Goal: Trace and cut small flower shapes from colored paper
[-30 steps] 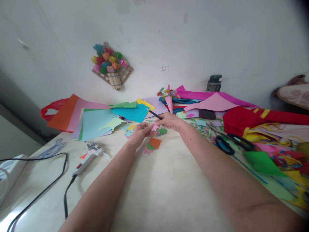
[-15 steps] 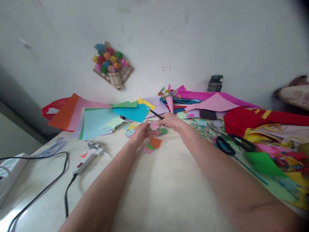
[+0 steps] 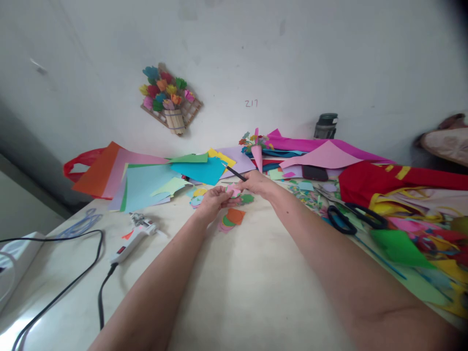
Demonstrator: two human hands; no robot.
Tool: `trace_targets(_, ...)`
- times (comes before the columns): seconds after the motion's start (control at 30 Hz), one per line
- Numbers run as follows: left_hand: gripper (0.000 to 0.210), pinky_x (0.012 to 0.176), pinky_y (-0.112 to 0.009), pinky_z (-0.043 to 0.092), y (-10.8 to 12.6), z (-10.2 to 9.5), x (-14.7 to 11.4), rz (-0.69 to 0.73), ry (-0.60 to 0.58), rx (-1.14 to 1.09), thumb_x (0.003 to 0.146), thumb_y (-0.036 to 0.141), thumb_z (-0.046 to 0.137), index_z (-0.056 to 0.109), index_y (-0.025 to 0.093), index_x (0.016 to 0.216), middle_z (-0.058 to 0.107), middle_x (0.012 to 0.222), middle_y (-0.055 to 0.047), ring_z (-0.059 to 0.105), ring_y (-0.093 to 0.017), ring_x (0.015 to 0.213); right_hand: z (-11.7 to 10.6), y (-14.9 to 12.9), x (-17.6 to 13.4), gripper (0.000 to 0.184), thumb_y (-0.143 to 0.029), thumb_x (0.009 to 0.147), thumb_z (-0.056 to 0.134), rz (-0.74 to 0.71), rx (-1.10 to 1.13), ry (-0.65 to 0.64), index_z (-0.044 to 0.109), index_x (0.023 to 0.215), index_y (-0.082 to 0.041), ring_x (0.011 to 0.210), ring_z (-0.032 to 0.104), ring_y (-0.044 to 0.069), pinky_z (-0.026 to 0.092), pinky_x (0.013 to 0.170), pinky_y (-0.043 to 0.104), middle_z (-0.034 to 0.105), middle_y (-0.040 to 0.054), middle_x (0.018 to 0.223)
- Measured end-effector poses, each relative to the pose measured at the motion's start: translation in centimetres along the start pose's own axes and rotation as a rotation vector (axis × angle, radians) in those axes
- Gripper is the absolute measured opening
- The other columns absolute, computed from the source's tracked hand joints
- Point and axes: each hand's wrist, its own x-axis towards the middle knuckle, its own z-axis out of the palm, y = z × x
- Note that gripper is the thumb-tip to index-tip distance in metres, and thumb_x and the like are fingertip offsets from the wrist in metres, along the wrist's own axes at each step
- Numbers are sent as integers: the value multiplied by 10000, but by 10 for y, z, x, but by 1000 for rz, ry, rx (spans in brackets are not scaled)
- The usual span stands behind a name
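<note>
My left hand (image 3: 215, 201) is closed, its thumb and fingers pinching a small pink paper cutout (image 3: 233, 190) with a scalloped edge. Across from it, my right hand (image 3: 255, 182) is closed around a slim black pen (image 3: 234, 172), whose tip points up and left, and its fingertips reach the cutout's right side. A green paper cutout (image 3: 247, 198) lies just below my right fingers. Nearer on the table are an orange paper piece (image 3: 236, 216) and overlapping green and pink rounds. Yellow and light blue rounds (image 3: 197, 199) lie left of my left hand.
Coloured paper sheets (image 3: 146, 183) spread along the wall at the left. A pink paper cone with small flowers (image 3: 257, 155) stands at the back. Black-handled scissors (image 3: 341, 219), a phone (image 3: 315, 173) and scraps lie at the right. A power strip (image 3: 127, 246) with its cord sits at the left.
My left thumb and fingers have closed over the pink cutout, which now looks tilted and more covered. My right hand with the pen has barely moved.
</note>
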Motion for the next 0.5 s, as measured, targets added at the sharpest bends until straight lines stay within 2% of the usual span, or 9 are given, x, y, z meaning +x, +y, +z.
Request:
trace_targets(0.23, 388, 594, -269, 525, -1, -1, 1, 16, 3, 28, 555, 287, 774, 447, 164, 724, 633, 611, 22, 674, -195, 645, -3, -2, -5, 126, -221, 709, 613, -1, 37, -25, 601, 642, -115, 456, 417, 57, 334, 478, 198, 530, -19, 510)
trace_targets(0.43, 407, 581, -262, 520, 0, 1, 0, 16, 6, 51, 531, 304, 785, 459, 158, 725, 631, 602, 27, 671, -187, 622, -6, 1, -2, 185, -278, 734, 603, 17, 15, -37, 599, 646, -116, 406, 367, 51, 250, 406, 200, 504, -22, 467)
trace_targets(0.5, 419, 581, -260, 519, 0, 1, 0, 12, 4, 55, 524, 306, 788, 447, 162, 718, 625, 593, 33, 671, -187, 624, -6, 1, -2, 167, -261, 732, 605, 14, 37, -57, 600, 646, -119, 401, 365, 48, 256, 406, 199, 518, -17, 472)
